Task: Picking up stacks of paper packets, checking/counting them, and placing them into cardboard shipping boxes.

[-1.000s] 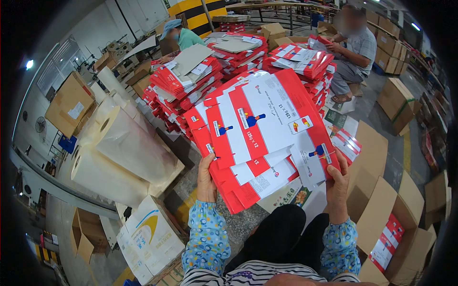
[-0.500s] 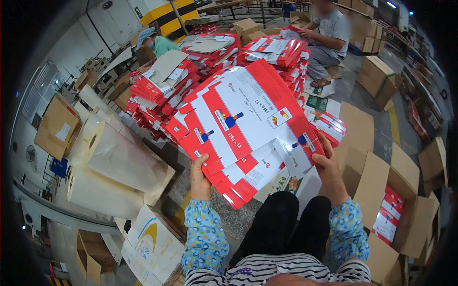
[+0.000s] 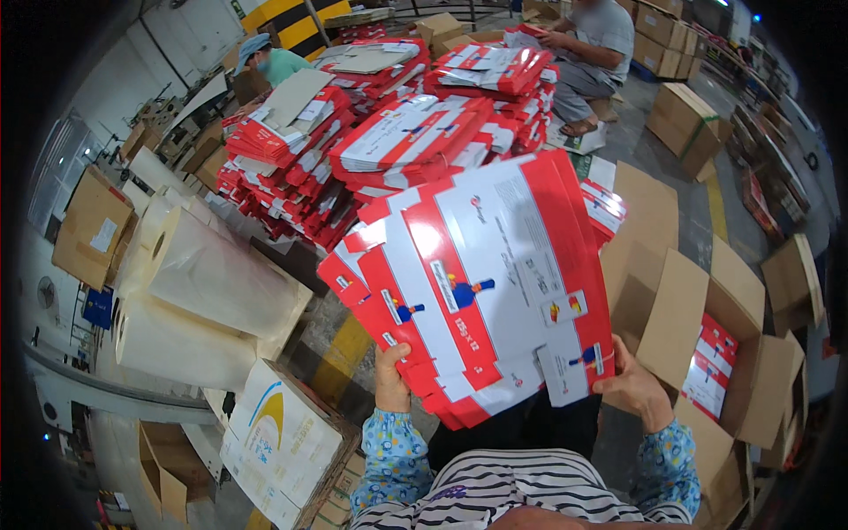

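Both hands grip a fanned stack of flat red-and-white printed cardboard cartons (image 3: 481, 291) by its lower edge, raised before the chest so the sheets stay together. The left hand (image 3: 391, 378) clamps the lower left corner, thumb on top; the right hand (image 3: 634, 384) pinches the lower right corner. The stack hides most of both hands' fingers and the person's lap.

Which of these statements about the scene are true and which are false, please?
1. Both hands hold one stack of flat red and white cartons. True: left hand, right hand.
2. The open brown box at the right holds nothing. False: red and white cartons lie in it.
3. Pale paper rolls lie at the left. True.
4. The seated person at the back wears a striped top. False: a plain grey one.
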Tool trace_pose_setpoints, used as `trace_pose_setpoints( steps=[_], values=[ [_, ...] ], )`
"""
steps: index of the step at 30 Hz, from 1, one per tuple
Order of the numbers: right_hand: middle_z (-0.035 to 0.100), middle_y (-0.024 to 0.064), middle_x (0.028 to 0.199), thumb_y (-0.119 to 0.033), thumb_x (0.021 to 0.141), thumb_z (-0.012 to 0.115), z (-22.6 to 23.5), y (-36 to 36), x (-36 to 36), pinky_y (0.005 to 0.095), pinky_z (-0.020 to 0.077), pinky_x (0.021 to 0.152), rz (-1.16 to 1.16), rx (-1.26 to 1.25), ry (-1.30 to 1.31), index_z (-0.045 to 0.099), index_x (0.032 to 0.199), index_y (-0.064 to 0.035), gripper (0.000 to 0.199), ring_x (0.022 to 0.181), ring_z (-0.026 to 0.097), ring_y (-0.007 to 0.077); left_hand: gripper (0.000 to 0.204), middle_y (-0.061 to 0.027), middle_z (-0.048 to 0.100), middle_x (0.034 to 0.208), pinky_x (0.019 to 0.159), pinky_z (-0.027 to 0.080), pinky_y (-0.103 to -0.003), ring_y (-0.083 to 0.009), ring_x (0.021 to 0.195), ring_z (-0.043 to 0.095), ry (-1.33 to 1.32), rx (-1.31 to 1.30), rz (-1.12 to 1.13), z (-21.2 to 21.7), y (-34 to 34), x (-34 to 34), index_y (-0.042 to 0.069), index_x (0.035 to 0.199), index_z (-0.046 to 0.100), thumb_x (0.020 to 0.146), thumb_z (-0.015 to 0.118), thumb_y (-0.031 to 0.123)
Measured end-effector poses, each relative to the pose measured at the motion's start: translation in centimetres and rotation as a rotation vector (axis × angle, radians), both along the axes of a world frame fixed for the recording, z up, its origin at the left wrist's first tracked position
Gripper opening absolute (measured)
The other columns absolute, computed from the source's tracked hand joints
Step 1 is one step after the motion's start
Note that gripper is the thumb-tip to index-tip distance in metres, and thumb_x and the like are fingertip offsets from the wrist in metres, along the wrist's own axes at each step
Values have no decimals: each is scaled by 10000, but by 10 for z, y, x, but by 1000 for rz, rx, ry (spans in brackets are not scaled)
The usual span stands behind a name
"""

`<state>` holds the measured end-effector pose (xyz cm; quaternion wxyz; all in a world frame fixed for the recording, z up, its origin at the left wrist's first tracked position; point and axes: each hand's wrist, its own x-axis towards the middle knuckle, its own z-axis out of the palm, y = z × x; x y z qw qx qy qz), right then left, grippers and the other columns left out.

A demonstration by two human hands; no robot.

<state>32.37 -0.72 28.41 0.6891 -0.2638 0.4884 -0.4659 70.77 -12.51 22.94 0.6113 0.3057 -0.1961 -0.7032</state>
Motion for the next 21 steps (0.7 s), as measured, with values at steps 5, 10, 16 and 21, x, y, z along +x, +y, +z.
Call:
trace_pose_setpoints(
  steps=[5,10,16,21],
  values=[
    [491,51,1333,25,563,873,-21,70,3,388,395,1062,147,131,261,297,1408,-108,1031,1282,433,208,595,-117,650,1127,885,542,-370,-249,1015,648,-118,30,-128,11,36,-15,3,1290,506,714,655,7],
    [460,78,1375,-167,571,924,-35,119,5,422,342,1093,103,119,90,294,1415,-85,1057,1294,420,212,537,-109,668,1075,840,552,-351,-233,953,664,-207,103,-289,-14,39,-13,-5,1231,550,710,679,12],
    [506,70,1328,-451,805,733,-50,136,10,358,420,999,-94,163,73,357,1404,-91,794,1201,500,184,557,-122,660,1083,828,555,-358,-233,957,662,-249,170,-403,-14,40,-23,-3,1243,530,711,696,12],
    [548,61,1289,-426,847,694,-54,132,12,330,477,927,-184,106,108,388,1400,-76,722,1143,548,149,576,-127,653,1100,838,552,-367,-237,964,660,-254,192,-449,-18,38,-19,-1,1256,516,712,707,12]
  ],
)
